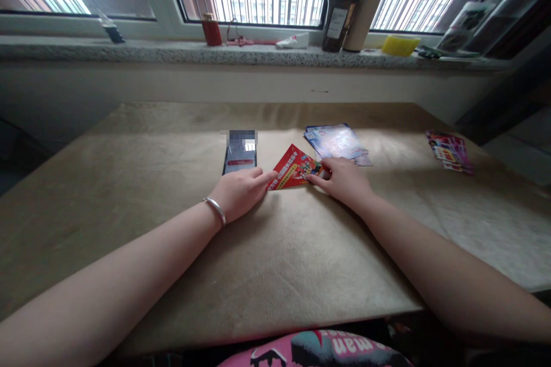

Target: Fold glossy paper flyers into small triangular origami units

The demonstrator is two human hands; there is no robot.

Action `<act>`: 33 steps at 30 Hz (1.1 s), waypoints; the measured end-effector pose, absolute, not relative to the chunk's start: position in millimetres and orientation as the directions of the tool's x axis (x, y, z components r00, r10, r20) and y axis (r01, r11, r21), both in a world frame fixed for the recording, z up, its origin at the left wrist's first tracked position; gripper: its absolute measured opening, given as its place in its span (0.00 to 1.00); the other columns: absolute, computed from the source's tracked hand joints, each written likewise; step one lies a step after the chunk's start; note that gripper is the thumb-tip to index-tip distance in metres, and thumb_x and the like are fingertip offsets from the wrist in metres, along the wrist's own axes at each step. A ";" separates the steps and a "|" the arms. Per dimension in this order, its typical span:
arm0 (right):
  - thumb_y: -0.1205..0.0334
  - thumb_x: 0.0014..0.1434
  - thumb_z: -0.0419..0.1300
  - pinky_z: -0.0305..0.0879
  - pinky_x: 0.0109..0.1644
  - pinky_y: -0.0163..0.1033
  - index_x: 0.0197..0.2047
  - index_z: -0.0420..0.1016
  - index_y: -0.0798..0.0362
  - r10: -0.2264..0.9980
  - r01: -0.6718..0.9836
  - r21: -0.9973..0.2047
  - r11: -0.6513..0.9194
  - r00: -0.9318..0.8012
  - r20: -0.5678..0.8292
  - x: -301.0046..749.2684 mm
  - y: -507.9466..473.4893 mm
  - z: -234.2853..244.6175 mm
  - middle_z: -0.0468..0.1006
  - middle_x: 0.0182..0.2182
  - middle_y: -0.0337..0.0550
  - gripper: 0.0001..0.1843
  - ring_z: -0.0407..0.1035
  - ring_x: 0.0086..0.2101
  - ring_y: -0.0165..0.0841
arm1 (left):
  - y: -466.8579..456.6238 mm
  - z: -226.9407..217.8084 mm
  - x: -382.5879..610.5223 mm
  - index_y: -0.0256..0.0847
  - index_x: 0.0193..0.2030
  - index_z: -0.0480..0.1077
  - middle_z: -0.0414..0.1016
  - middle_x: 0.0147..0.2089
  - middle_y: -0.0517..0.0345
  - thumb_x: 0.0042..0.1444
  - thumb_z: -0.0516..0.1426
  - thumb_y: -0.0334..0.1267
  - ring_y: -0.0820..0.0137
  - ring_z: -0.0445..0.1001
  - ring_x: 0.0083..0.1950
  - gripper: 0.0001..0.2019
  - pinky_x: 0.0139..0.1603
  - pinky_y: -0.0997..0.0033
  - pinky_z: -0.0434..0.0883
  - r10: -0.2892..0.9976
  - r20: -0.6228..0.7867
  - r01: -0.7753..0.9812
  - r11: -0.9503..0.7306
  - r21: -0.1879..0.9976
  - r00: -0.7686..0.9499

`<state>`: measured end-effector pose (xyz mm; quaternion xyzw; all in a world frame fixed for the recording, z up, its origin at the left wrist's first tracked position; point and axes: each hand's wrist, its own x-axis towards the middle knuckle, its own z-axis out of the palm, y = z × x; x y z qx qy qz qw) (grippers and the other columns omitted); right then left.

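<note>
A red printed packet [291, 168] lies on the tan table cover [275, 252] in front of me. My left hand [241, 190], with a silver bangle on the wrist, rests palm down with its fingers stretched flat, fingertips on the packet's left edge. My right hand [342, 179] has curled fingers pinching the packet's right corner. A phone [240, 152] lies just beyond my left hand. A stack of bluish packets [336, 141] sits just beyond my right hand.
A pink and red packet [450, 151] lies at the table's far right. The stone windowsill [172, 53] holds a red cup [212, 30], a dark jar [338, 22], a yellow sponge [400, 45] and other items.
</note>
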<state>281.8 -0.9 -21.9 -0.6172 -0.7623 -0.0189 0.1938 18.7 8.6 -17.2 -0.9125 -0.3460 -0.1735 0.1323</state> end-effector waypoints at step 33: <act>0.66 0.51 0.55 0.61 0.30 0.34 0.29 0.70 0.52 0.898 0.693 -0.579 0.429 -0.394 0.194 307.6 0.8 -20.6 0.71 0.26 0.39 0.03 0.64 0.26 0.29 | 12.7 -18.7 6.8 0.35 0.44 0.67 0.71 0.42 0.50 0.56 0.52 0.30 0.69 0.70 0.39 0.09 0.41 0.68 0.71 0.588 0.415 0.599 -0.792 0.120 0.694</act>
